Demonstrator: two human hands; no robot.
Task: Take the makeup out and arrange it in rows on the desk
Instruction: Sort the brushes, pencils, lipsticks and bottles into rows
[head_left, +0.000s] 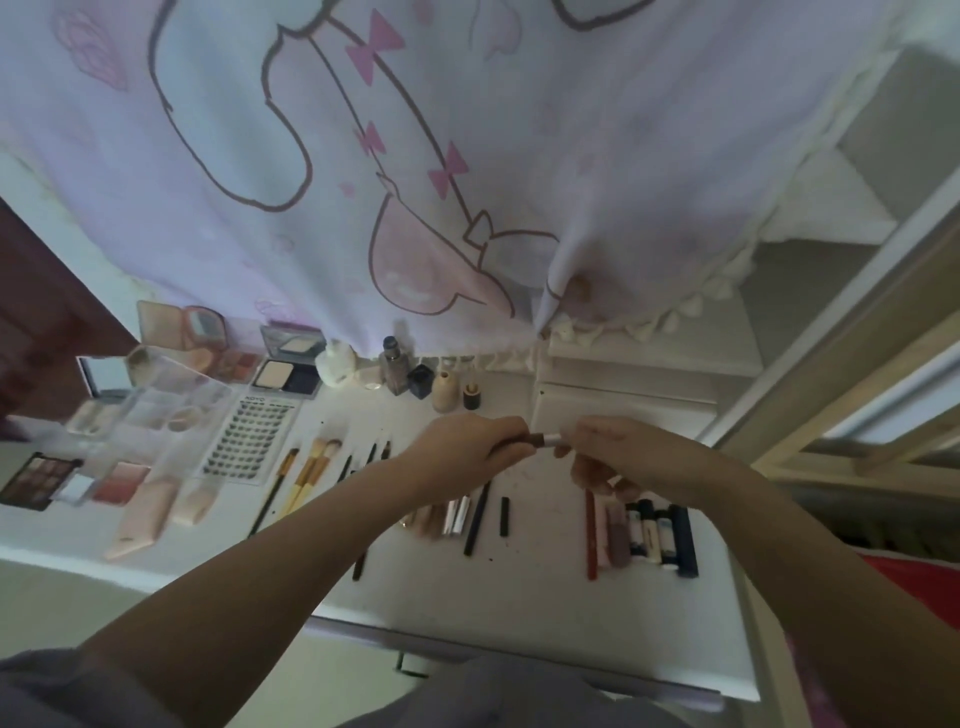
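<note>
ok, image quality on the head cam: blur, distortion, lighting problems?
Head view: strong wide-angle bending, the desk edge and right-side frame curve. Soft overall; the palettes at far left smear, label text mostly unreadable. Light is dim and flat with a pink cast from the curtain, no glare. Left hand and right hand on the brown tube are fairly clear.

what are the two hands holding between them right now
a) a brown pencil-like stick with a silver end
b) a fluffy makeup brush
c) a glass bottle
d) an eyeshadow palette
a: the left hand and right hand each grip one end of a thin brown stick with a silver end, held above the desk; the brushes, palette and bottle all lie or stand untouched on it.
</note>
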